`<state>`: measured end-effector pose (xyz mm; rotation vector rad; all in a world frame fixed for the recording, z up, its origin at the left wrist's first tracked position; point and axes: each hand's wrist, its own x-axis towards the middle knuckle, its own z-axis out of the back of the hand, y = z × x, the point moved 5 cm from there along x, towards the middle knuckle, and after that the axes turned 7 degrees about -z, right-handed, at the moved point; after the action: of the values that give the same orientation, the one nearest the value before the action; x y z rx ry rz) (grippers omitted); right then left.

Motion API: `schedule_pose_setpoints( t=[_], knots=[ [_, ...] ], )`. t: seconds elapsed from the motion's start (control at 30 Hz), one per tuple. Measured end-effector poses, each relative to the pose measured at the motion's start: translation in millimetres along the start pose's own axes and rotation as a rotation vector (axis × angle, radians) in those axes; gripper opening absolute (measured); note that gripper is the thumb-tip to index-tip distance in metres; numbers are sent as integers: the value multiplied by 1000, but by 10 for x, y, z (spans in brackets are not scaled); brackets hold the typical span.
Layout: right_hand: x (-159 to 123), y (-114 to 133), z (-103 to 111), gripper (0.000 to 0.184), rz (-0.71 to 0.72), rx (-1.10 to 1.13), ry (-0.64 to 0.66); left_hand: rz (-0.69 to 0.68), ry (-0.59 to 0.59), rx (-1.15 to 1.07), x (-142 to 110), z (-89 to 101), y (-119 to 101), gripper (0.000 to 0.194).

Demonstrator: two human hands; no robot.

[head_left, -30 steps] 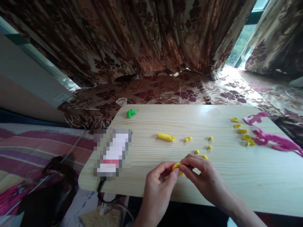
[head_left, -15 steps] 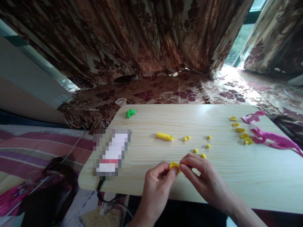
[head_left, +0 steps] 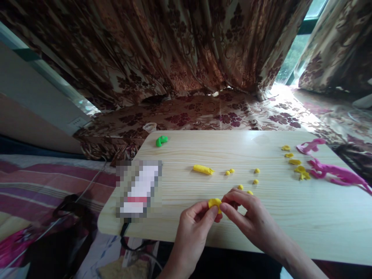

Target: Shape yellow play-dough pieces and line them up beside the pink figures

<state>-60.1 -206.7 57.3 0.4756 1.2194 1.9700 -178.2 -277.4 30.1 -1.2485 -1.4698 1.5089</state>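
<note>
A flattened yellow piece of modelling clay [head_left: 214, 202] is pinched between the thumb and fingers of my left hand [head_left: 195, 228]. My right hand [head_left: 250, 217] grips the right edge of the same piece with thumb and fingertips. Just beyond my hands lie small yellow clay balls [head_left: 255, 181], several in all, spread over the tabletop. A yellow clay roll [head_left: 203, 169] with a ragged right end rests farther left. To the right sit several shaped yellow clay pieces [head_left: 295, 162] in a loose column.
Pink clay figures [head_left: 337, 172] lie at the table's right side. A green clay lump [head_left: 161, 141] is near the far left corner. A blurred-out phone-like object [head_left: 139, 190] with a black cable lies at left on the wooden table [head_left: 180, 151]. Patterned curtains [head_left: 186, 46] hang behind.
Both hands stay at the same spot, and the yellow clay piece now shows more of its flat face. The whole view has shifted slightly.
</note>
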Motion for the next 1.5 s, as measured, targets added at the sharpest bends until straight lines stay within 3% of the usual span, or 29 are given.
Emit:
schedule_pose_setpoints(
  t=[0.17, 0.37, 0.5, 0.63, 0.73, 0.93, 1.1, 1.2, 1.37, 1.5],
  knots=[
    [2, 1, 8, 23, 36, -51, 10, -14, -20, 8, 5, 52, 13, 17],
    [462, 24, 311, 15, 101, -380, -118, -345, -134, 416, 353, 423, -257, 10],
    [886, -27, 172, 20, 123, -495, -132, -378, -172, 400, 602, 569, -326, 11],
    [1044, -81, -23, 16, 117, -527, -152, -357, -176, 324, 617, 638, -339, 23],
    [957, -25, -39, 11, 141, -491, -126, -293, -119, 245, 531, 652, -352, 35],
    [607, 188, 78, 15, 173, -308, -72, -103, 181, 47, 357, 426, -253, 62],
    [476, 210, 133, 16, 147, -119, -50, -130, 166, 104, 356, 295, -149, 47],
    [428, 149, 199, 19, 99, -59, -26, -76, 155, 30, 368, 246, -127, 45],
    [289, 160, 327, 32, 151, -120, -34, -5, 166, -35, 359, 185, -169, 47],
    [223, 226, 339, 27, 208, -166, 29, 18, 221, -25, 351, 110, -170, 48]
  ],
)
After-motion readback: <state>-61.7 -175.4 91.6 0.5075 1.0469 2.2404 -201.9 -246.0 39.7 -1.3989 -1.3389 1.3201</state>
